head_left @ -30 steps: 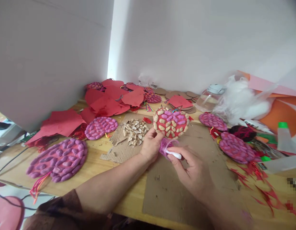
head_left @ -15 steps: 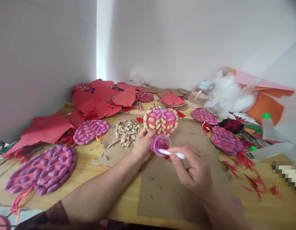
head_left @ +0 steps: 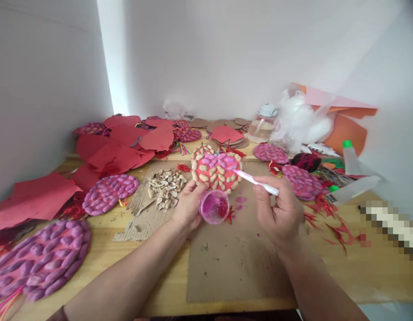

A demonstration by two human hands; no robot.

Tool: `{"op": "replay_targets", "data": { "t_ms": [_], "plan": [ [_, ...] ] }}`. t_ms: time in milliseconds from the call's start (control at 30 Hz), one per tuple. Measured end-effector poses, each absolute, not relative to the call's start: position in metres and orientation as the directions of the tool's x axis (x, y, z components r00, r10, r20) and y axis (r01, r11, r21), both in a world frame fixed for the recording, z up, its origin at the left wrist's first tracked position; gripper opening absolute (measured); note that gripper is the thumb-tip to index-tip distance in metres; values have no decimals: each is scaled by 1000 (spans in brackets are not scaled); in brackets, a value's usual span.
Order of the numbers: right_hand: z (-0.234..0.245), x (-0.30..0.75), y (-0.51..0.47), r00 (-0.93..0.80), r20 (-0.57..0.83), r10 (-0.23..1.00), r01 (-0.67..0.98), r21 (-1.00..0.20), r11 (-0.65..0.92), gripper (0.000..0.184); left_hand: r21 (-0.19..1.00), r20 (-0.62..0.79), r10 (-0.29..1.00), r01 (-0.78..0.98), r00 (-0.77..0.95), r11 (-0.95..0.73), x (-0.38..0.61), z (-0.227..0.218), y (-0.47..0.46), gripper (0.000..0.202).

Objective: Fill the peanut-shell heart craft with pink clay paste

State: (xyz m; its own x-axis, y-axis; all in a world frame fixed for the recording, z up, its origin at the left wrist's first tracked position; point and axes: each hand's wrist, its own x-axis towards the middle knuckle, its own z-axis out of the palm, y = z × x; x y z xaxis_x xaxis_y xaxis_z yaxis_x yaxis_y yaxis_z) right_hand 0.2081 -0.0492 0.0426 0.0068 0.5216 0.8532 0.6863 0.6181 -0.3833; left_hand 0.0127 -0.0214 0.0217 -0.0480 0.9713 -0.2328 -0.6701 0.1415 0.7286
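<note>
Moved since the earlier frame: white brush-like tool (head_left: pixel 249 177), out of the purple-stained cup (head_left: pixel 214 221) and up to the peanut plaque (head_left: pixel 213 170); my view, swung rightward. From my remote seat I list the following.

Right grip (head_left: pixel 279 211): narrow, closed on the brush-like tool, shaft slanted, pink tip at the plaque's upper right; whether it touches, I cannot tell.

Left grip (head_left: pixel 190 200): closed on the cup, which tips its mouth toward me; thumb at the plaque's lower left edge.

Peanut plaque: one, red-backed, tilted up over the middle of the tabletop (head_left: pixel 159 287), just beyond the cup; upper inner peanuts purple-pink, rim and lower ones tan.

Cardboard sheet (head_left: pixel 239 272): one, under both hands, running close to the tabletop's near edge.

Peanut shells (head_left: pixel 166 185): one heap, beyond the left grip.

Large purple plaque (head_left: pixel 42 258): toward the near left corner.

Red cutouts (head_left: pixel 117 145): piled toward the far left corner.

Lidded jar (head_left: pixel 262 130): far edge, beside a white plastic bag (head_left: pixel 303 120).

Green-capped bottle (head_left: pixel 351 160): upright, toward the right edge.

Red scraps (head_left: pixel 341 234): loose, nearer me.
</note>
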Motion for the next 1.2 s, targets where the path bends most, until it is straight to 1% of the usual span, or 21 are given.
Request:
{"op": "replay_targets", "data": {
  "t_ms": [100,367,567,767,933,1100,1200],
  "plan": [
    [44,206,-48,-43,879,475,711,-307,633,17,726,-245,969,-668,-30,163,13,23,-23,39],
    [43,204,-45,-111,885,453,730,-237,641,15,720,-240,971,-672,-4,176,13,24,-23,39],
    [42,209,-42,-60,895,443,765,-244,596,15,714,-237,972,-680,-7,169,12,22,-22,38],
    [42,207,-45,-112,882,459,737,-236,634,16,723,-245,969,-669,-18,171,12,25,-23,37],
    [42,208,-43,-67,895,440,768,-235,595,13,718,-254,967,-674,-22,173,13,27,-23,37],
    [42,206,-43,-115,881,459,742,-231,630,14,718,-243,970,-676,-20,166,13,26,-23,35],
    [41,209,-41,-88,893,441,764,-224,606,13,727,-244,970,-665,-19,170,12,24,-22,34]
  ]
}}
